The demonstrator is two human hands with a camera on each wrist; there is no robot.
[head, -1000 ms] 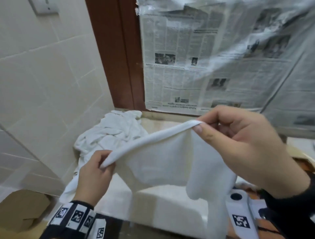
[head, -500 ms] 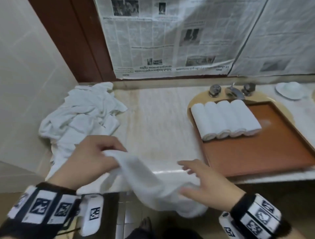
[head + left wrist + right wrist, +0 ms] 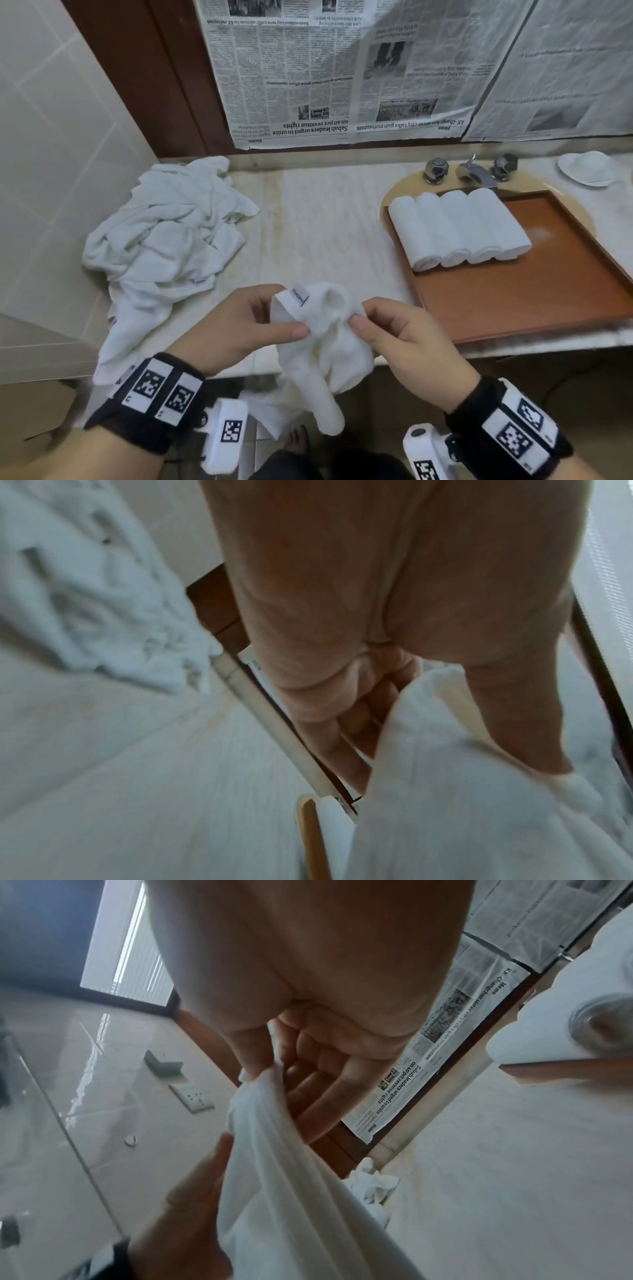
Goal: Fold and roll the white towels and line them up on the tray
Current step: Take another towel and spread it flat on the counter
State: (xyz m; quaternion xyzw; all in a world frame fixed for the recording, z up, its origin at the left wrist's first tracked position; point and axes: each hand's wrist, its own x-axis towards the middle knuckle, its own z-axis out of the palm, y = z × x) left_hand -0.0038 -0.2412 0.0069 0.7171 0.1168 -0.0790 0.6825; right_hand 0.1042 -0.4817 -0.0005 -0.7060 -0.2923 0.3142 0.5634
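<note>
A white towel (image 3: 322, 342) hangs bunched between both hands over the counter's front edge, its label tag up. My left hand (image 3: 246, 325) pinches its top left part with thumb and fingers. My right hand (image 3: 394, 329) pinches the top right part beside it. The wrist views show the same towel (image 3: 445, 791) (image 3: 274, 1150) held at the fingertips. Several rolled white towels (image 3: 459, 229) lie side by side at the back left of the brown tray (image 3: 548, 294). A heap of loose white towels (image 3: 164, 236) lies on the counter's left end.
The tray sits over a basin with a chrome tap (image 3: 474, 171) behind it. A white dish (image 3: 587, 168) stands at the far right. Newspaper (image 3: 342, 68) covers the wall behind. A tiled wall (image 3: 51, 171) closes the left side. Bare marble counter (image 3: 318, 222) lies between heap and tray.
The towel was stretched out high between the hands, then dropped low; now both hands have come close together and hold it bunched at the counter's front edge.
</note>
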